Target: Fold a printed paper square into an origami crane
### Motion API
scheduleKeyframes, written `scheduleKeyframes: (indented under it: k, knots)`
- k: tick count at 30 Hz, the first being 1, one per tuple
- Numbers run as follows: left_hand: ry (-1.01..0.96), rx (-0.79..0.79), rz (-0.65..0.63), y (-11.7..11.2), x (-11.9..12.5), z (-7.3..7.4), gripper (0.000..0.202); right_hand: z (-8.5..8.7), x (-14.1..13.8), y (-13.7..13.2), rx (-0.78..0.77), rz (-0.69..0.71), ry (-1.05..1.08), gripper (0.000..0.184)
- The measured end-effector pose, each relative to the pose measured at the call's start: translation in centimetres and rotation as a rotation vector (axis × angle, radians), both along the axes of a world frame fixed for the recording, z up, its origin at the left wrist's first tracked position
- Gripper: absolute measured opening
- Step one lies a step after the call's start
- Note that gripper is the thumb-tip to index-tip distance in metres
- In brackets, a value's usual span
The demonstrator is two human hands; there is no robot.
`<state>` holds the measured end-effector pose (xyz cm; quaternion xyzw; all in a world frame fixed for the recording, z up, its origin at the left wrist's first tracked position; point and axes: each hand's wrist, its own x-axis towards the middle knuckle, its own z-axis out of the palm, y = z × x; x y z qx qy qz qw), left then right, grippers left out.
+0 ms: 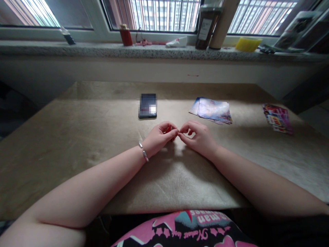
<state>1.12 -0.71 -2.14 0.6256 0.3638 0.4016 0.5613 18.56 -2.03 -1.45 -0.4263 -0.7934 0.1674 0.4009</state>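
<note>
Above the middle of the table, my left hand (161,137) is closed around a small red thing (169,129), mostly hidden by the fingers, so its kind does not show. A silver open bangle (144,152) circles the left wrist. My right hand (196,137) pinches thumb and forefinger together right at the left thumb's tip. Whatever lies in that pinch is too small to make out. Beyond the left hand lies a dark, phone-like rectangle (147,105) with a blurred-out face. Past the right hand, several glossy picture sheets (214,109) overlap in a loose stack.
Colourful printed cards or packets (277,118) lie near the table's right edge. On the stone windowsill (97,51) stand a red container (125,36), a dark lidded jar (205,27), a brown cylinder (222,25) and a yellow block-like item (248,44). The beige tabletop (77,137) reaches the wall.
</note>
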Motion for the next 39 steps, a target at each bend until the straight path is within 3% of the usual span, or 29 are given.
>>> scheduleKeyframes:
  k: [8,16,20,24,30,39]
  knots:
    - [0.083,0.184,0.049,0.2,0.0,-0.5,0.019,-0.2,-0.7,-0.2,-0.157,0.019,0.161,0.006]
    - [-0.014,0.077,0.053,0.1,0.0,0.1,0.027,-0.4,-0.7,0.2,-0.222,0.002,0.172,0.008]
    - [-0.039,0.058,0.073,0.2,0.0,0.1,0.028,-0.7,-0.6,0.4,-0.264,0.011,0.154,0.019]
    - [-0.069,0.01,0.033,0.3,-0.1,-0.1,0.031,-0.9,-0.5,0.6,-0.343,-0.002,0.138,0.018]
    - [-0.188,-0.028,-0.066,0.4,-0.2,-0.3,0.047,-1.1,-0.2,1.0,-0.403,-0.027,0.276,0.025]
    - [-0.119,-0.034,0.005,0.6,0.2,-0.3,0.03,-1.3,-0.3,1.2,-0.417,0.019,0.368,0.027]
